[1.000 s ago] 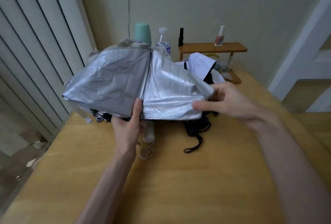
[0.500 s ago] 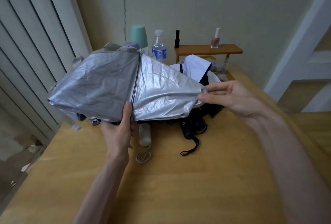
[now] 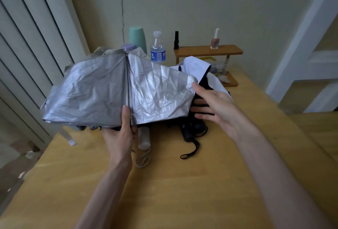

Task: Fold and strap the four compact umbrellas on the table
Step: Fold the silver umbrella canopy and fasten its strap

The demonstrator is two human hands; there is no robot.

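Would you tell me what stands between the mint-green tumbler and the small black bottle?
A clear blue-labelled plastic water bottle stands there, seen in the head view.

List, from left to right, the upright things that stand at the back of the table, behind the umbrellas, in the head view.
green cup → water bottle → black tube → nail polish

Left hand [image 3: 119, 133] grips silver umbrella [image 3: 117, 91] above table [image 3: 182, 192]; right hand [image 3: 217, 108] spread beside canopy.
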